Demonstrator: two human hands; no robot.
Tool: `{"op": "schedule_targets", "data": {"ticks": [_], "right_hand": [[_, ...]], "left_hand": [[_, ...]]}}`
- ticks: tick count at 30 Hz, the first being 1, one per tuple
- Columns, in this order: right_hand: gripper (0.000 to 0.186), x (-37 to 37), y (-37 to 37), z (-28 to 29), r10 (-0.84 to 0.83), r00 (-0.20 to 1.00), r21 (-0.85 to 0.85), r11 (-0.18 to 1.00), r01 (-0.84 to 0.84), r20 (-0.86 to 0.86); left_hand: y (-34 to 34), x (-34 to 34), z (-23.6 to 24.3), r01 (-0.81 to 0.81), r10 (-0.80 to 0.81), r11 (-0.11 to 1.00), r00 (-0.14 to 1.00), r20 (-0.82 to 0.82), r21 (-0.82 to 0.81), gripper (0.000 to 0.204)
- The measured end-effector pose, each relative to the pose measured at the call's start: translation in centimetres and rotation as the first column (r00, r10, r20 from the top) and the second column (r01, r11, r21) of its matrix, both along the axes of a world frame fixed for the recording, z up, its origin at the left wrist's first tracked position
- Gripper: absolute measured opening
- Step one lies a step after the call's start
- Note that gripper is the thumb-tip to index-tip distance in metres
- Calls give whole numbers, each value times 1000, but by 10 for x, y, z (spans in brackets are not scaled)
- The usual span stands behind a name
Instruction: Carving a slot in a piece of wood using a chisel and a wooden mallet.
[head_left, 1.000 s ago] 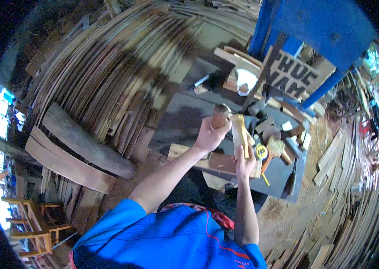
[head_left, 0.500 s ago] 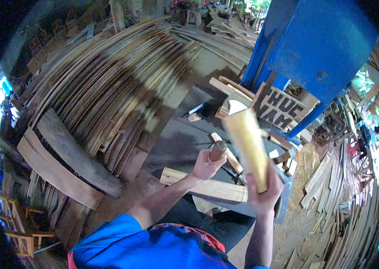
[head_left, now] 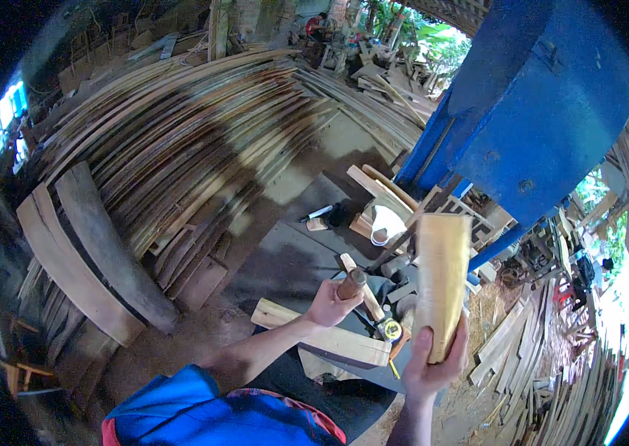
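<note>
Dark worktop [head_left: 277, 256], tape measure [head_left: 391, 329] on it. Left hand [head_left: 324, 305]: grip wrapped around round wooden piece [head_left: 353, 282], upper left of tape measure. Right hand [head_left: 428, 377]: grip holding wood block [head_left: 442, 275], right of tape measure. Change: block turned from edge-on; broad face now visible.

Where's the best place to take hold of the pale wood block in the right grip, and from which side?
Likely the upper end of the pale wood block, coming from the far side and pinching across its left and right edges. It looks long, with that end uncovered, while the right grip clasps the lower end.
</note>
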State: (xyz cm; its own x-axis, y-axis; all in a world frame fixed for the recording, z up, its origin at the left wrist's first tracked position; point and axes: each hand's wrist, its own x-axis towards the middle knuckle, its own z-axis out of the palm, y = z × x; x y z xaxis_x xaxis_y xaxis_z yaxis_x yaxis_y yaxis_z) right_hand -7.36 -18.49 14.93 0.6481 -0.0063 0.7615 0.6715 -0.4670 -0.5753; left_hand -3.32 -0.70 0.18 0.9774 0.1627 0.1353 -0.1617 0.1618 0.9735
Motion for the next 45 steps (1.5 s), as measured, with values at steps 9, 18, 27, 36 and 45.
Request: {"op": "schedule_targets", "data": {"ticks": [9,18,27,36,45], "right_hand": [[43,17,0,-14,136,968,83,989,-121,-213],[48,12,-6,-8,69,989,-1,998,-70,-132],[38,25,-13,-100,394,816,531,838,-129,-423],[35,65,17,-240,382,661,531,847,29,-646],[40,69,2,-280,202,746,346,937,40,-635]], "left_hand": [[0,13,-13,41,-35,998,993,111,-45,11],[-5,4,7,23,-15,998,990,141,-56,26],[-16,-14,5,-14,26,989,996,80,-147,24],[29,-13,-26,88,-78,940,996,43,-328,11],[75,-6,-9,-180,183,884,983,-36,-432,25]]}}
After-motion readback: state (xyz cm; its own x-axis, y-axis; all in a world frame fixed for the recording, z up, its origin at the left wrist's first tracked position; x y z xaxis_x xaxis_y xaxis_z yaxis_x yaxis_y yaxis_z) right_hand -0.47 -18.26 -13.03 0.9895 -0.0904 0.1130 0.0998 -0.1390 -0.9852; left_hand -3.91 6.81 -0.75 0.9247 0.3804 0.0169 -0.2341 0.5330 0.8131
